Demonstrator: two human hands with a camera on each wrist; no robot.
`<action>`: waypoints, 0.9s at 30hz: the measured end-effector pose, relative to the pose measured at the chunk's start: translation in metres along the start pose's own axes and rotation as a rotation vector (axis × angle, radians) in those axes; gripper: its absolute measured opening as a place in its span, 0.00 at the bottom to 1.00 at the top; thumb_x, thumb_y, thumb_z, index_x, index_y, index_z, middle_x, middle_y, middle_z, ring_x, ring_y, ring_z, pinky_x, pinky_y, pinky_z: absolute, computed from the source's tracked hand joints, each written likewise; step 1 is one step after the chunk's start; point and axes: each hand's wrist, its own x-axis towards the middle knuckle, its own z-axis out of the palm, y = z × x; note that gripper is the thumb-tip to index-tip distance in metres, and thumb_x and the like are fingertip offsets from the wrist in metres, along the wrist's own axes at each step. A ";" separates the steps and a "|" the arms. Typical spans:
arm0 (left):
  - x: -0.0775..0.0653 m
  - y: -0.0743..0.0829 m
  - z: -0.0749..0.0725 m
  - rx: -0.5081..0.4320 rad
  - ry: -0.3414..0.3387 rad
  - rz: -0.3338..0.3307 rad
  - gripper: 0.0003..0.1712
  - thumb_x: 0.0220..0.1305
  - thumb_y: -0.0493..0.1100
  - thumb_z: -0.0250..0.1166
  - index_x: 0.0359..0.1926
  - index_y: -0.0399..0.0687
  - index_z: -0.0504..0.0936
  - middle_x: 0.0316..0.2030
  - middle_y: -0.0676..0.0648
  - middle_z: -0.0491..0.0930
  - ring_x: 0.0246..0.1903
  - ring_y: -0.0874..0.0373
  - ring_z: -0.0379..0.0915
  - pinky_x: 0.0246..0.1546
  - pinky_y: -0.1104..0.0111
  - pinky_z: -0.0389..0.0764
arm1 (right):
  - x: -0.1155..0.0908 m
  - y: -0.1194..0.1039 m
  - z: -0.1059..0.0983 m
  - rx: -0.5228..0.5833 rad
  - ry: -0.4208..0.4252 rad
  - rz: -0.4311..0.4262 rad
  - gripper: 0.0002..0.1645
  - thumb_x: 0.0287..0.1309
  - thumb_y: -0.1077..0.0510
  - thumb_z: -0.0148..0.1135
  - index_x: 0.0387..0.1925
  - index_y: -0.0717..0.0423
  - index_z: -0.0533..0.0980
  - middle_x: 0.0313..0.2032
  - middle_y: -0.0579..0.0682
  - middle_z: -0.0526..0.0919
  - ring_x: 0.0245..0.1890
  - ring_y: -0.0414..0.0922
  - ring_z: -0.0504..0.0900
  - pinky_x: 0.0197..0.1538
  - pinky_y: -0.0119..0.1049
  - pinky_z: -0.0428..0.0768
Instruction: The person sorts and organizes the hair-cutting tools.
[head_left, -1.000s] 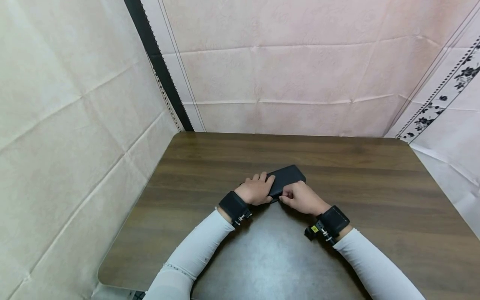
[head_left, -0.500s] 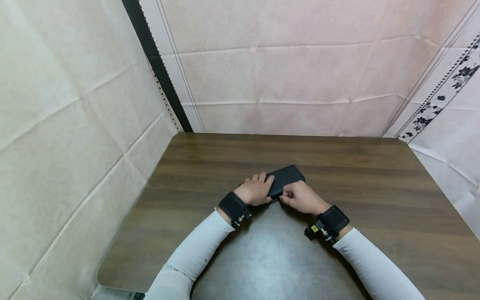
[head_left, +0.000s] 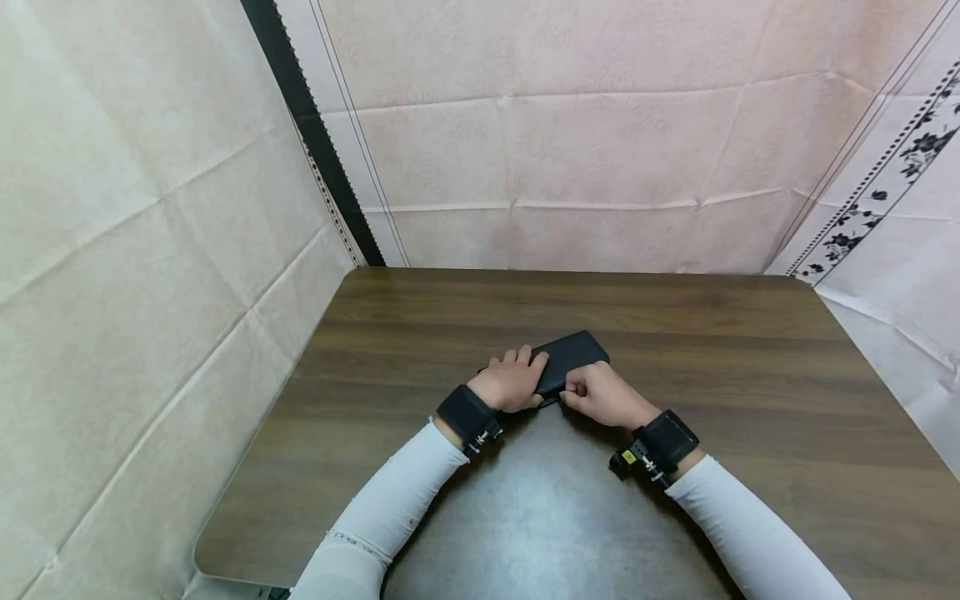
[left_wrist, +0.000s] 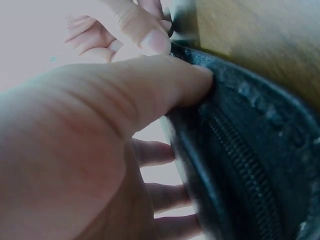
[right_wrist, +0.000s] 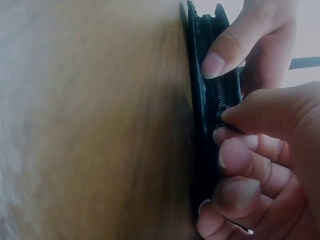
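A black zip-around wallet lies on the wooden table, its zipped edge toward the person. My left hand holds its left part, with the fingers spread across the top cover. Its thumb presses on the edge beside the zipper teeth. At that same edge my right hand pinches the zipper pull between thumb and index finger; the other fingers are curled. Parted covers show along the zipper in the left wrist view. The wallet's inside is hidden.
The brown table reaches back to a pale cloth wall. Another cloth wall stands at the left. Black camera bands sit on both wrists, below white sleeves.
Both hands keep the same hold on the wallet and its zipper pull. Only the head view shifts very slightly.
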 end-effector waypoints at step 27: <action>0.000 0.001 0.001 0.020 0.001 -0.004 0.44 0.77 0.61 0.57 0.83 0.54 0.51 0.80 0.38 0.53 0.76 0.42 0.58 0.69 0.49 0.70 | 0.000 0.002 -0.003 -0.025 0.007 0.034 0.17 0.67 0.59 0.67 0.20 0.46 0.79 0.15 0.37 0.73 0.14 0.34 0.69 0.22 0.28 0.69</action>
